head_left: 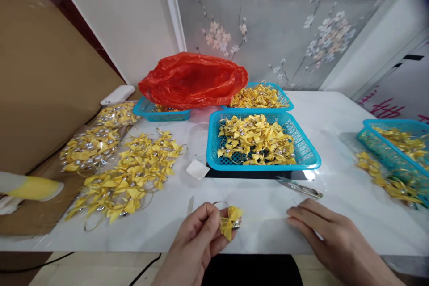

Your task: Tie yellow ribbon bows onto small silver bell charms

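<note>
My left hand [201, 232] pinches a yellow ribbon bow [229, 222] with silvery beads and a thin loop, low over the table's front edge. From the bow a thin pale thread [261, 219] runs taut to the right. My right hand [325, 228] has its fingertips pressed together on the thread's far end; a fine needle-like line shows faintly there, too small to be sure of. Thread snips [300, 187] lie just beyond my right hand. Behind the bow stands a blue plastic basket [264, 167] heaped with similar yellow bows [258, 138].
Loose yellow bows [130, 174] spread on the left, beside filled clear bags [90, 147]. A red plastic bag [194, 80] rests over a back blue basket [164, 116]. Another basket [392, 143] stands at right. A small white square [197, 169] lies mid-table.
</note>
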